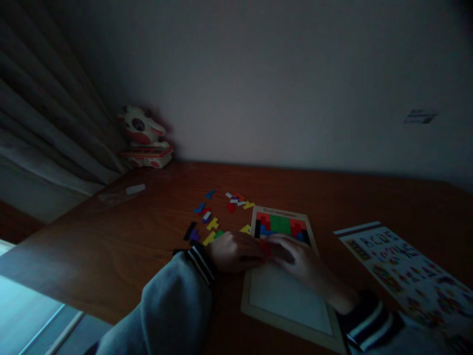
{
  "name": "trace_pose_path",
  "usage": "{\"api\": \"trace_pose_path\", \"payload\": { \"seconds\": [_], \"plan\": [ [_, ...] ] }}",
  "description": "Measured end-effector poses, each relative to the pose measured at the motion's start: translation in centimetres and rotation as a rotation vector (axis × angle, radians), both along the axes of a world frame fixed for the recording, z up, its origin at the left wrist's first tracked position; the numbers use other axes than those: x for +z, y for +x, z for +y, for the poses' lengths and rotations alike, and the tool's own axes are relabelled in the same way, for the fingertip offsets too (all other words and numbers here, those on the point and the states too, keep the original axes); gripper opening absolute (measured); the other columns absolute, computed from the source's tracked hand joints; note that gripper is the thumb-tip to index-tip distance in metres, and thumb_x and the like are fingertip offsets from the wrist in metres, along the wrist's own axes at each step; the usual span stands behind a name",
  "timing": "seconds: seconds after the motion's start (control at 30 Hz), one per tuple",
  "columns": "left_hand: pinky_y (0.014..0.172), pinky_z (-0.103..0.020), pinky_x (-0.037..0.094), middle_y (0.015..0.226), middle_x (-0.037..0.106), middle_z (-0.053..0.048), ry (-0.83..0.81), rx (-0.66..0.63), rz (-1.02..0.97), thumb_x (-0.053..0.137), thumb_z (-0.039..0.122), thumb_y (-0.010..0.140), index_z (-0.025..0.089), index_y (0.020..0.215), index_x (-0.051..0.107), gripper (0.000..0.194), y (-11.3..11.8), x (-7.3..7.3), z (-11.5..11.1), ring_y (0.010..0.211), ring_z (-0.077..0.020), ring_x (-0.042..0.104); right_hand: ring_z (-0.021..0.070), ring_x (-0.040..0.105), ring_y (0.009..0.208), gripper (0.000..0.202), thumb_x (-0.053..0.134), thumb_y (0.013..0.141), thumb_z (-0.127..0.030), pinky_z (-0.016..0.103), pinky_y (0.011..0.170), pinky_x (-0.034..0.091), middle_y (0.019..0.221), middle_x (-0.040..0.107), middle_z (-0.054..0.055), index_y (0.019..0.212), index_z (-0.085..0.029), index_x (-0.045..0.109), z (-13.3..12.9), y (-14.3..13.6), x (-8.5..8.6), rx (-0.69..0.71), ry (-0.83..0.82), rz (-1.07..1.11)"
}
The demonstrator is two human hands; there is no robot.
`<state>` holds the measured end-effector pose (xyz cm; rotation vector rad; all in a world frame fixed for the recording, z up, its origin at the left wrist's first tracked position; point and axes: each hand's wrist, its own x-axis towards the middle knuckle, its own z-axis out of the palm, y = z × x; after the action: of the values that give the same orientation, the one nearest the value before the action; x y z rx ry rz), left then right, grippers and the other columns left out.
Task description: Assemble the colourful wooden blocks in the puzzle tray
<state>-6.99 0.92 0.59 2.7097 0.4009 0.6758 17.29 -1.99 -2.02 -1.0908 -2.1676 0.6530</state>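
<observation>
Holding a little red tetromino-style piece [264, 248] over the left side of a light-wood puzzle board [291, 324], just nearer than the filled-in rows. Pinching it with the fingertips of both the left hand [234, 250] and the right hand [301, 259], tips nearly together on each, with a rounded gap behind the right thumb and forefinger. Can't really tell its full shape, being mostly covered by fingers, but looks flat, plain and bright red even in this gloomy light. Looking at the board, can see big green blocks [280, 224] in the middle of the far end, with orange, red, blue and black around them, then smooth pale panel toward the near edge. Can't read the blurry lettering on the far rim. Also got loose puzzle pieces [213, 224] scattered left of the board, and a colourful printed sheet [406, 276] lying to its right.
</observation>
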Motion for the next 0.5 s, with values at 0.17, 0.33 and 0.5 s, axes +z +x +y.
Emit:
{"api": "trace_pose_path", "payload": {
  "seconds": [0.17,0.33,0.5],
  "plan": [
    [0.096,-0.031,0.054,0.106,0.075,-0.008,0.052,0.042,0.015,0.054,0.022,0.096,0.016,0.105,0.070,0.019,-0.1,-0.3,0.1,0.104,-0.0178,0.068,0.0210,0.064,0.114,0.025,0.061,0.093,-0.027,0.042,0.100,0.054,0.121,0.069,0.005,0.118,-0.028,0.065,-0.7,0.1,-0.4,0.005,0.104,-0.031],
    [0.095,-0.032,0.055,0.107,0.075,-0.007,0.112,0.103,0.017,0.054,0.023,0.096,0.016,0.109,0.069,0.021,-0.1,-0.6,0.2,0.104,-0.0182,0.068,0.0214,0.063,0.114,0.027,0.058,0.094,-0.024,0.044,0.099,0.054,0.121,0.069,0.005,0.119,-0.030,0.067,-1.1,-0.3,0.5,0.050,0.182,-0.103],
    [0.094,-0.032,0.056,0.108,0.074,-0.007,0.137,0.121,0.029,0.052,0.024,0.097,0.016,0.110,0.068,0.022,-0.1,-0.5,0.2,0.106,-0.0187,0.068,0.0227,0.063,0.114,0.027,0.059,0.093,-0.024,0.046,0.098,0.054,0.121,0.069,0.005,0.118,-0.030,0.068,-1.0,-0.4,0.4,0.033,0.204,-0.134]
  ]
}}
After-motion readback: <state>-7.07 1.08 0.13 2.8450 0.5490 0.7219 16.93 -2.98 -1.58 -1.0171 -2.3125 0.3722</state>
